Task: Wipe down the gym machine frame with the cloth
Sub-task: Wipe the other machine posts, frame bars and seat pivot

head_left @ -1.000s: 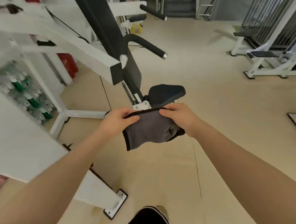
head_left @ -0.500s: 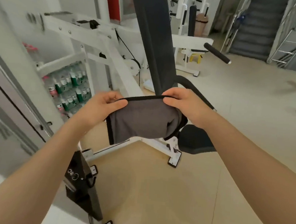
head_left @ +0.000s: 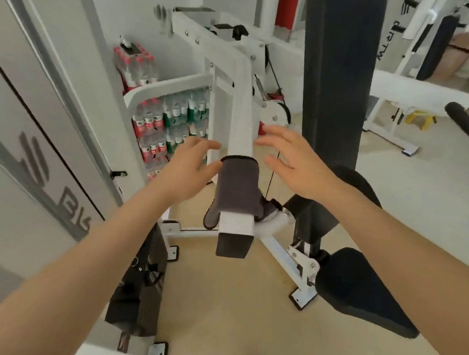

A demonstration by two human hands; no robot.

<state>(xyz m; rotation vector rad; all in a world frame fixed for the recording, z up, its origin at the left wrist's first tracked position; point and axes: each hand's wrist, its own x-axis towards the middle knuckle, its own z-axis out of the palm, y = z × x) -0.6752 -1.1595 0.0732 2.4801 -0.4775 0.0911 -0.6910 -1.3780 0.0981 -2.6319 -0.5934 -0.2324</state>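
A grey cloth point(head_left: 238, 188) lies draped over the white square beam point(head_left: 241, 128) of the gym machine, near its black-capped end. My left hand point(head_left: 186, 169) and right hand point(head_left: 291, 164) hover on either side of the beam, apart, fingers spread, holding nothing; my left thumb looks to touch the cloth's edge.

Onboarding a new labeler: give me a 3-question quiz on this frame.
1. True or false: the grey cloth lies draped over the white frame beam.
2. The left hand is: A) gripping the cloth, B) open beside it, C) out of view.
3. What caps the near end of the beam?

Key: 1 true. 2 B; the right hand is open too. 3 A black end cap.
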